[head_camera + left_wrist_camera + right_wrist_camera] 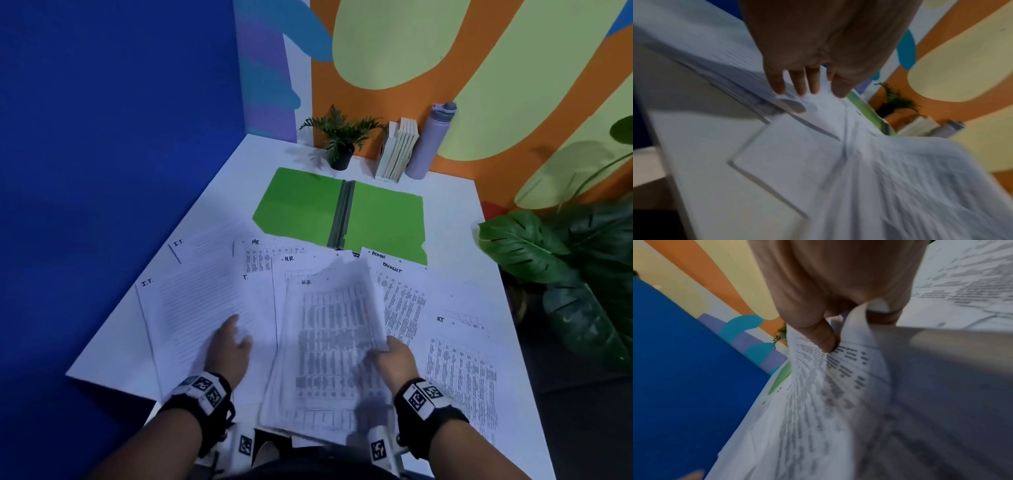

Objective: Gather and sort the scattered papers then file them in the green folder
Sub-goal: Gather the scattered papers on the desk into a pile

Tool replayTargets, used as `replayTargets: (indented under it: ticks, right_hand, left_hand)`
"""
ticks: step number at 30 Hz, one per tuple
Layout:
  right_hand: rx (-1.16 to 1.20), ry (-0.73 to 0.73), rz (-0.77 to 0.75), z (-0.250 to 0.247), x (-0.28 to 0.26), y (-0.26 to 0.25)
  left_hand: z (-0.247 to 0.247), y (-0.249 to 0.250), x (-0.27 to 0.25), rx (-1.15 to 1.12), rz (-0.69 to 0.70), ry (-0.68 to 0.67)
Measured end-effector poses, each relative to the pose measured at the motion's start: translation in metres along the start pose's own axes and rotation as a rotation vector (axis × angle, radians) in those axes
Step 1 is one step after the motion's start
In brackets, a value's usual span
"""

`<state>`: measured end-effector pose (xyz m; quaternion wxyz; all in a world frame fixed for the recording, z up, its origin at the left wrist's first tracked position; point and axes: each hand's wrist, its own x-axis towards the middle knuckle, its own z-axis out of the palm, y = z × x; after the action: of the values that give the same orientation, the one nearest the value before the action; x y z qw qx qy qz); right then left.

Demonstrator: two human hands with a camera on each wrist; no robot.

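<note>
Now my right hand pinches a lifted white printed HR sheet at its right edge, thumb on top, to carry it toward its pile. My left hand rests with fingers spread flat on the lined IT page, steadying it. The open green folder waits at twelve o'clock, beyond the papers.

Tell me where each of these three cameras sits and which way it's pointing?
Head: worn on the head, looking down at the table; both wrists and hands show.
Left wrist: looks along the left hand, fingers straight over the papers.
Right wrist: looks along the right hand, pinching a printed sheet.
All three share the green folder.
</note>
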<state>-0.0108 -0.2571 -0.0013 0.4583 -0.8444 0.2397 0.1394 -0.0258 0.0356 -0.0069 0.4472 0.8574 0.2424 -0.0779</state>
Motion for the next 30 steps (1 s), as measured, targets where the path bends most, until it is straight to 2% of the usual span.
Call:
replayTargets:
  ticks: [1, 3, 6, 8, 10, 13, 15, 17, 19, 22, 26, 30]
  right_hand:
    - [-0.037, 0.043, 0.016, -0.003, 0.004, 0.005]
    - [-0.200, 0.131, 0.024, -0.008, 0.009, 0.012]
    - [-0.481, 0.145, 0.080, -0.009, 0.011, 0.025]
    - [-0.505, 0.119, 0.101, -0.009, 0.009, 0.028]
    - [-0.549, 0.073, 0.044, -0.008, 0.008, 0.026]
    - [-0.682, -0.022, -0.103, -0.005, 0.012, 0.028]
    - [-0.697, -0.047, -0.169, -0.004, 0.015, 0.029]
    - [-0.611, 0.003, -0.163, -0.006, 0.020, 0.029]
    - [-0.517, 0.097, -0.085, -0.010, 0.027, 0.027]
    - [-0.423, 0.217, 0.016, -0.018, 0.038, 0.025]
    - [-0.301, 0.191, 0.009, -0.021, 0.047, 0.022]
    - [-0.404, 0.105, -0.073, -0.015, 0.045, 0.018]
  left_hand:
    - [-0.011, -0.010, 0.008, 0.156, -0.072, 0.074]
    - [-0.033, -0.032, 0.019, 0.428, -0.252, 0.124]
    - [-0.050, -0.055, 0.021, 0.439, -0.461, 0.129]
    - [-0.050, -0.061, 0.020, 0.408, -0.491, 0.075]
    - [-0.048, -0.063, 0.018, 0.457, -0.481, 0.002]
    - [-0.050, -0.061, 0.013, 0.624, -0.396, -0.102]
    - [-0.051, -0.067, 0.011, 0.621, -0.304, -0.065]
    - [-0.053, -0.072, 0.010, 0.395, -0.212, 0.073]
    - [-0.054, -0.069, 0.006, 0.174, -0.112, 0.219]
    - [-0.055, -0.048, -0.001, -0.031, 0.033, 0.288]
    - [-0.057, -0.006, -0.010, 0.004, 0.252, 0.444]
    - [-0.062, 0.034, -0.014, -0.023, 0.438, 0.581]
